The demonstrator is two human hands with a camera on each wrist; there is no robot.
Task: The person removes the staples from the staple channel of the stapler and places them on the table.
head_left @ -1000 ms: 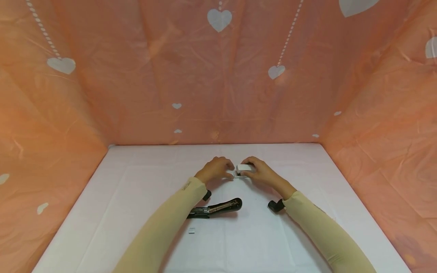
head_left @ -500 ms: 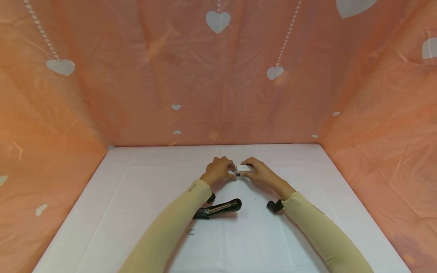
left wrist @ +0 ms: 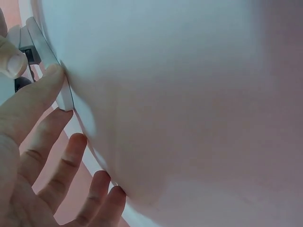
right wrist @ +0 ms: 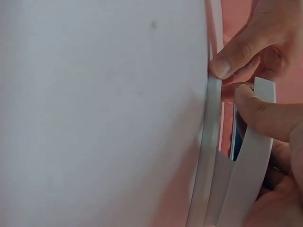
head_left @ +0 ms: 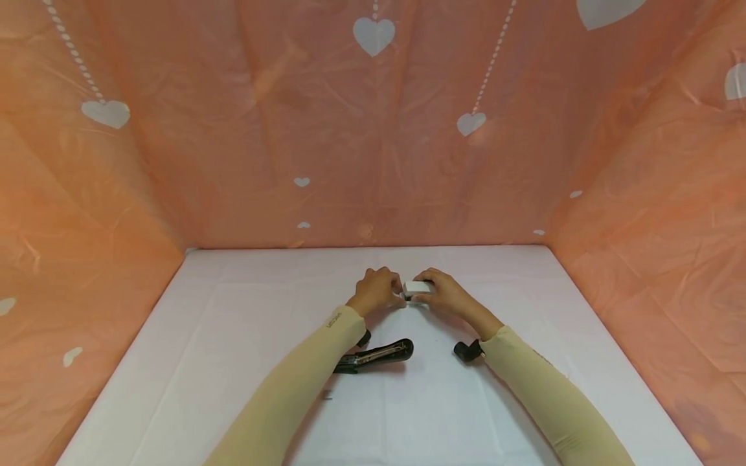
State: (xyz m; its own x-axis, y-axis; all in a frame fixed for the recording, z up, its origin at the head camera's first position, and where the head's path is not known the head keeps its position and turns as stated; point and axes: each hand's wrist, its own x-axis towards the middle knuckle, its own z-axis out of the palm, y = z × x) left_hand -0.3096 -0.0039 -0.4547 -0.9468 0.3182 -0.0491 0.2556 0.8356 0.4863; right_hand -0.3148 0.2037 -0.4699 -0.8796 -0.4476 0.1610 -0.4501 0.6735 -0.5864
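A white stapler (head_left: 416,287) sits on the table toward the back, its top arm raised a little from the base. My right hand (head_left: 445,292) grips the top arm from the right, thumb on the near side. In the right wrist view, the metal magazine (right wrist: 236,132) shows under the white arm (right wrist: 253,156). My left hand (head_left: 377,290) pinches the front end of the base (left wrist: 64,97) between thumb and fingers. Its other fingertips (left wrist: 78,139) reach down beside the base to the table. Part of the stapler is hidden by the right hand.
A black stapler (head_left: 381,354) lies nearer the front, opened out, its left end behind the left sleeve. A small grey piece like a strip of staples (head_left: 327,395) lies by that sleeve. Orange cloth with hearts (head_left: 373,162) walls the white table (head_left: 437,401).
My left hand has moved slightly right and its fingers have come onto the stapler's base. Its sleeve now covers more of the black stapler and the grey piece. The right hand stays nearly still.
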